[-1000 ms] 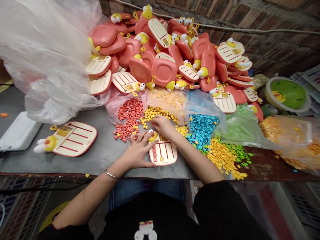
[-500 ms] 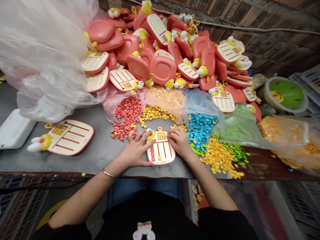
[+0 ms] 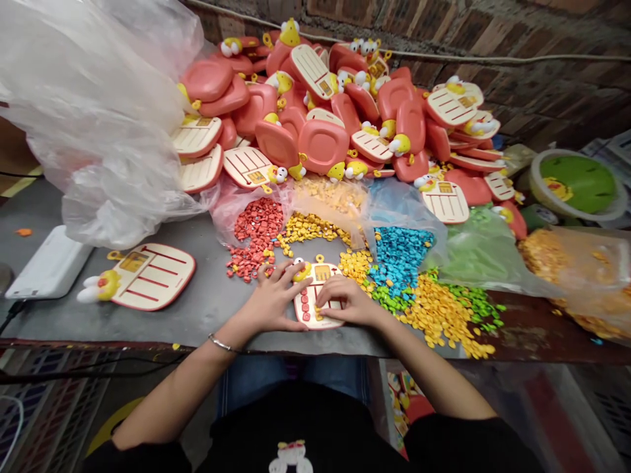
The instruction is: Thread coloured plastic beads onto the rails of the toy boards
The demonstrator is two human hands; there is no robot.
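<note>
A small cream board with a red rim and a yellow duck-like head [image 3: 305, 270] lies on the table in front of me. Several red square pieces [image 3: 305, 307] sit along its leftmost slot. My left hand [image 3: 271, 301] grips the board's left side, thumb at the lower edge and fingers over the head. Over the board's middle, my right hand [image 3: 351, 299] has its fingertips pinched at a yellow piece [image 3: 319, 315] low in the second slot. That hand covers the board's right slots.
Behind the board are piles of red pieces [image 3: 255, 226], yellow pieces [image 3: 310, 226] and blue pieces [image 3: 401, 253]. Orange-yellow pieces [image 3: 438, 312] spread to the right. Another board [image 3: 155, 279] and a white device [image 3: 49, 263] lie left. Stacked boards [image 3: 323, 141] line the wall.
My right hand has moved from the board's upper right edge down to the second slot. My left hand keeps its grip. The view has shifted slightly.
</note>
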